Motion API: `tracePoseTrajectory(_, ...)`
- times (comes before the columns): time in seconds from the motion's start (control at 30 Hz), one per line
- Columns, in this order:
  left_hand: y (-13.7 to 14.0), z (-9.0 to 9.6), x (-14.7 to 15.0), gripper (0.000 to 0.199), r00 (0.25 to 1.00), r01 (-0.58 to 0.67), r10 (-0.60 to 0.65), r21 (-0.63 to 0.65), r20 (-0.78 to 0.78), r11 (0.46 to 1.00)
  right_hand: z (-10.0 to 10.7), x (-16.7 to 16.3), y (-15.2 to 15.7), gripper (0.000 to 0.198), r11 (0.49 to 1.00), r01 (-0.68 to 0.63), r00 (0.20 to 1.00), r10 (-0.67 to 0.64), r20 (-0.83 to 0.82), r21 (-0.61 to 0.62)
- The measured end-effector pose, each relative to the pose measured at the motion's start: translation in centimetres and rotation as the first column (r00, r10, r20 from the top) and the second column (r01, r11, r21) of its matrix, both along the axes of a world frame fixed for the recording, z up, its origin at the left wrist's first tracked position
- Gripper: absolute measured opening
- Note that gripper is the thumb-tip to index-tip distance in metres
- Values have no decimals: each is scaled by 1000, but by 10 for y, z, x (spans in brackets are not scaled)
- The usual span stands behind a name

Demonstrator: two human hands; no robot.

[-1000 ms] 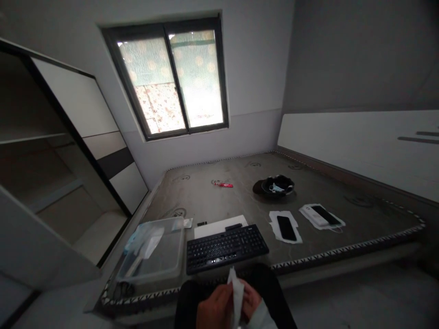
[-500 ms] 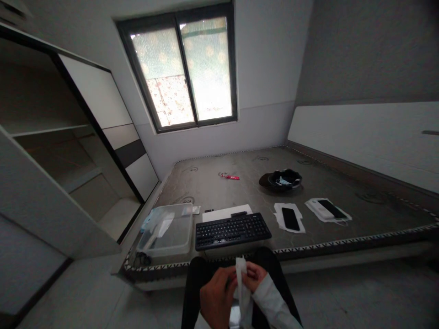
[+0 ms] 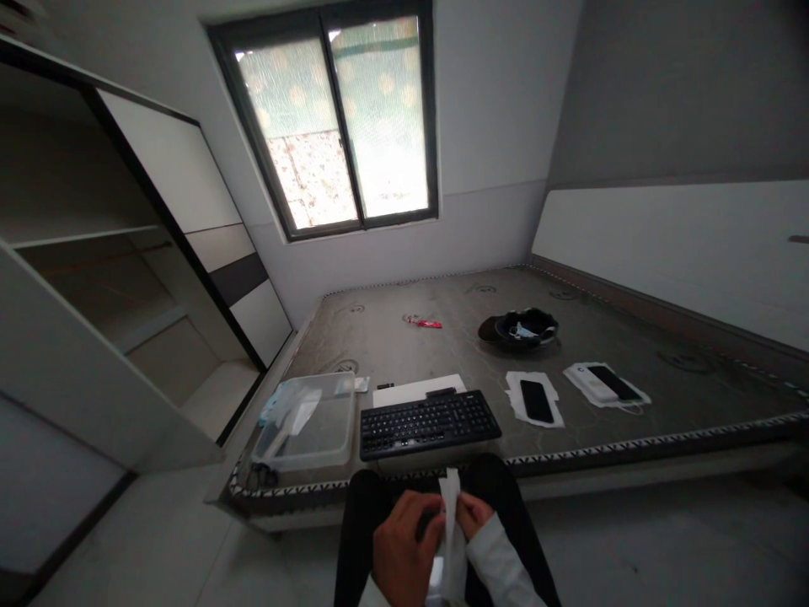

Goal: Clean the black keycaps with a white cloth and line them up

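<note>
Right grip [image 3: 474, 513] pinches the thin white sheet [image 3: 453, 544] upright between the black-clad knees [image 3: 365, 506], left grip [image 3: 404, 544] at its other edge, closure unclear; light, even fingertip pressure should avoid tearing, keeping it clear of the keyboard [image 3: 430, 425].

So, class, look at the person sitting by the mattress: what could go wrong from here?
The white strip is between the left hand and right hand, above the lap; it looks thin and could tear or slip down.

The keyboard lies near the front edge of the mattress, right by the knees, so a bump might shift it.

The tub is also near that edge and might get knocked.
</note>
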State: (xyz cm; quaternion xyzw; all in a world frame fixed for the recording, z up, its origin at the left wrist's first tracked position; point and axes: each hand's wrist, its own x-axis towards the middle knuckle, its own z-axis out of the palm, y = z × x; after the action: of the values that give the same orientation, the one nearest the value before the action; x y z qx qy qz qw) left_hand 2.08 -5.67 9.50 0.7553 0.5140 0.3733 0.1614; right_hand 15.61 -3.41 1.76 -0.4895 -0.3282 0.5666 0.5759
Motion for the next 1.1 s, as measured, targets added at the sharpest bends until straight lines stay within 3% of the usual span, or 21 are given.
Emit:
tracePoseTrajectory(0.23, 3, 0, 0, 11, 1000, -7, 7, -54, -6, 999, -1, 0, 3, 57, 999, -43, 996, 41, -77, -20)
tracePoseTrajectory(0.47, 8, -5, -2, 18, 1000, 9, -10, -100, -7, 995, 1, -5, 1, 52, 1000, -28, 998, 27, 64, 12)
tracePoseTrajectory(0.63, 11, -8, -5, 23, 997, 72, -68, -115, 33, 991, -6, -1, 6, 53, 998, -67, 995, 67, 68, 3)
tracePoseTrajectory(0.73, 14, -10, -5, 26, 997, 49, -41, -150, 60, 988, -9, 4, 9, 52, 996, -94, 993, 94, 76, -5)
tracePoseTrajectory(0.97, 18, -16, -6, 20, 997, 45, -34, -153, 73, 987, -10, 8, 10, 55, 981, -192, 981, 192, -1, -18)
tracePoseTrajectory(1.1, 22, -16, -8, 16, 993, 73, -56, -165, 106, 984, -14, 4, 9, 57, 985, -166, 985, 163, -47, -46)
